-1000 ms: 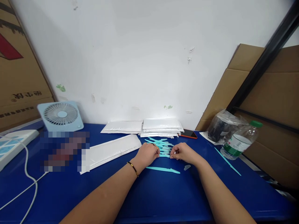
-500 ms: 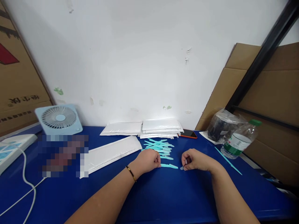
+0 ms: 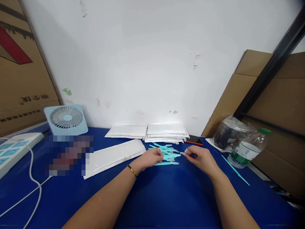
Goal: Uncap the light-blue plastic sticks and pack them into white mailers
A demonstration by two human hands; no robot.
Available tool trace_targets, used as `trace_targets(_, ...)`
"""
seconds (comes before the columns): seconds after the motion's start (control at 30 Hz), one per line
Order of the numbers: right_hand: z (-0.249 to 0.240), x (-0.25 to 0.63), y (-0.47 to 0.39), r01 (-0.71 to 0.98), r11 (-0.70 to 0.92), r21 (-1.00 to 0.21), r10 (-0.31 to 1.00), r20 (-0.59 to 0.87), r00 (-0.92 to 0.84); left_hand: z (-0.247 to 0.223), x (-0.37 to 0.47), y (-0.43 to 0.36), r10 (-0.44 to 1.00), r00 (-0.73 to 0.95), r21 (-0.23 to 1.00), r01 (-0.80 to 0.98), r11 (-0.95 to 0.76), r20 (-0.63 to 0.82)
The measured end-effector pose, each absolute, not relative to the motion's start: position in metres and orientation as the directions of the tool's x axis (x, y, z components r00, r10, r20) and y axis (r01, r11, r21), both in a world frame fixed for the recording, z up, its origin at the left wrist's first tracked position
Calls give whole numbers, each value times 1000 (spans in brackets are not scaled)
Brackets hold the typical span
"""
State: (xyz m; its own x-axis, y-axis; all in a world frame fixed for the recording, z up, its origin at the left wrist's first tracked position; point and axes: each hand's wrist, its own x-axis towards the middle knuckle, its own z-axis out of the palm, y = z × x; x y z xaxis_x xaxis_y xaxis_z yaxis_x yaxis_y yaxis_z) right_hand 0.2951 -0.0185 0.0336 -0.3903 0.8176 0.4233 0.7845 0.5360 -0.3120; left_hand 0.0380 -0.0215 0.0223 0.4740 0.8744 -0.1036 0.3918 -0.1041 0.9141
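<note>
two hands meet over the work: the left hand (image 3: 152,157) seems to pinch a teal stick (image 3: 172,156) between thumb and fingers, and the right hand (image 3: 202,159) pinches a small clear piece (image 3: 182,153). half a second ago that clear piece is down on the table at the right fingertips and the stick sits nearer the wearer; now both are farther forward, between the hands, the stick's tip pointing at the clear piece. that leaves the two parts roughly in line and near each other, apparently not joined. a heap of teal sticks (image 3: 164,148) lies just beyond and beside the left fingertips, and a lone stick (image 3: 235,170) rests to the right of the right hand. left of the left hand is a flat white packet (image 3: 114,157), and past both hands a white stack (image 3: 166,128); no print is legible on either. beyond the right hand, the bottle (image 3: 246,151) wears a green and white label whose words are too small to read. far left of the left hand, a carton (image 3: 26,79) shows chinese characters, seemingly reversed, with a circled mark and a smaller line below.
</note>
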Motion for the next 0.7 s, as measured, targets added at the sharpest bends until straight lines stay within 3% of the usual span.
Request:
trace_targets(0.1, 34, 289, -21, 757, 592, -276, 775, 451, -442, 26, 38, -22, 879, 462, 914, 396, -83, -121)
trace_targets(0.37, 33, 285, -21, 734, 601, -318, 779, 441, -446, 22, 34, -17, 878, 452, 925, 379, -30, -157)
trace_targets(0.53, 28, 276, -22, 687, 633, -356, 768, 404, -498, 19, 37, -18, 862, 493, 906, 408, -114, -114)
trace_targets(0.63, 24, 273, -20, 684, 610, -400, 792, 337, -510, 15, 40, -21, 866, 495, 831, 508, -228, -65)
trace_targets(0.7, 22, 274, -17, 699, 567, -436, 823, 260, -506, 12, 42, -22, 891, 452, 685, 636, -355, 41)
